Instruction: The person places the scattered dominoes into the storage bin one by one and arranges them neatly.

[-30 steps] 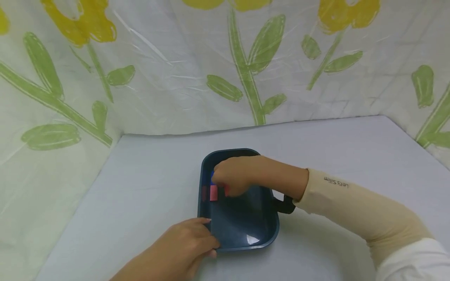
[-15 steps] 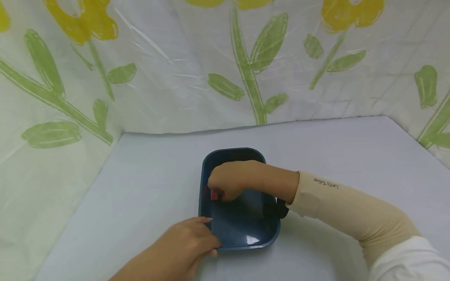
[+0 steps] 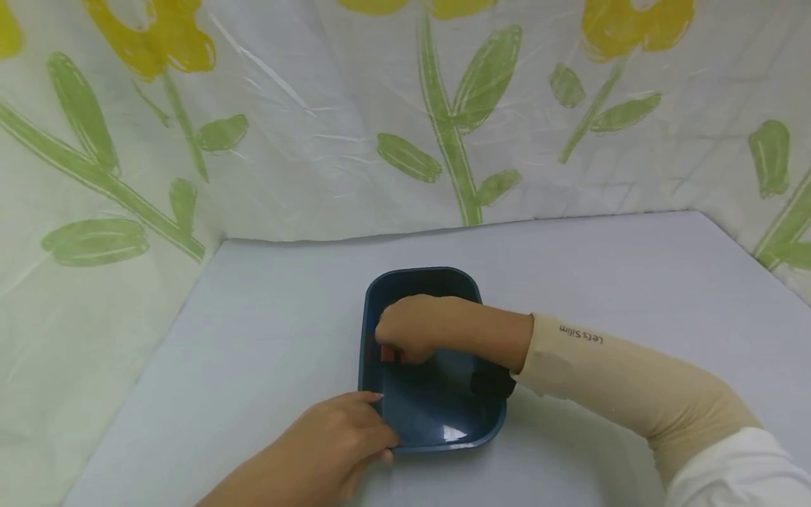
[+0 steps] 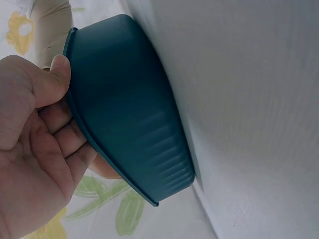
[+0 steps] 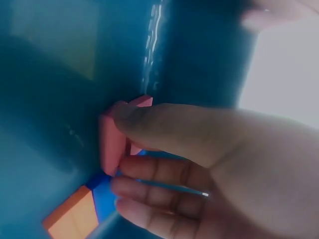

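A dark teal plastic tray point(image 3: 431, 408) with raised walls stands on the table. My left hand point(image 3: 345, 433) grips its near left rim, the thumb on the rim in the left wrist view. My right hand point(image 3: 415, 327) reaches down inside, by the left wall. In the right wrist view it pinches a red block point(image 5: 112, 144), thumb on the block's face. Behind that shows a second red block point(image 5: 143, 101), partly hidden by the thumb. Next to the fingers lie a blue block point(image 5: 102, 196) and an orange block point(image 5: 74, 216). In the head view the hand hides most of the blocks.
The tray sits on a pale table point(image 3: 272, 338). A white sheet point(image 3: 304, 162) painted with yellow flowers and green leaves hangs behind and beside the table. The right forearm, in a beige sleeve point(image 3: 614, 373), crosses the tray's right rim.
My right hand has shifted slightly left and toward me with the red block, bringing it beside the other red block and covering the blue one. My left hand stays at the rim.
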Demonstrator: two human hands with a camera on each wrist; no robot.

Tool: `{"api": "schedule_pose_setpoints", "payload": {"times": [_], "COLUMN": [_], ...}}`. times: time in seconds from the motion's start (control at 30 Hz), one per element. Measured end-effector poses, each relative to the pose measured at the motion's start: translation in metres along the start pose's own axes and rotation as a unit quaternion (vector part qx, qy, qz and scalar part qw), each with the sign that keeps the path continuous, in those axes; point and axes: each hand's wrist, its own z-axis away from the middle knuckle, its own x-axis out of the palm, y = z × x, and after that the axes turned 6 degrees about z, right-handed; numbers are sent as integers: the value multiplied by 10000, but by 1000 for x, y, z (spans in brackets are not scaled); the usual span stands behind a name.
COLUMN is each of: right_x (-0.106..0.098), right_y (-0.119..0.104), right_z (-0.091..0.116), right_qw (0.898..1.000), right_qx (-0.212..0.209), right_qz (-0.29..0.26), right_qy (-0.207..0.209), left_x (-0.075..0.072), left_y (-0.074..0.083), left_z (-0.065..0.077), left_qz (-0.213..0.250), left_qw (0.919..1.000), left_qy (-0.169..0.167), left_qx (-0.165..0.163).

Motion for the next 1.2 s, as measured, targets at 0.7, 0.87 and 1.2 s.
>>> {"api": "schedule_pose_setpoints", "payload": {"times": [0.7,0.87,1.2], "right_x": [-11,-15,-13], "right_y": [0,-2,-2], "right_z": [13,20,27], "right_qw": [9953,9912,9887], "right_qx": [-62,171,77], "right_qz": [-751,-909,-998], "right_qy": [-609,-945,-1119], "left_x": [3,1,1], "left_y": [-2,-1,0], "left_z": [1,0,0], "left_qz": [-354,-260,-188], "left_qw": [9983,9991,9998], "left_qy": [262,171,2], "left_qx": [393,290,89]}}
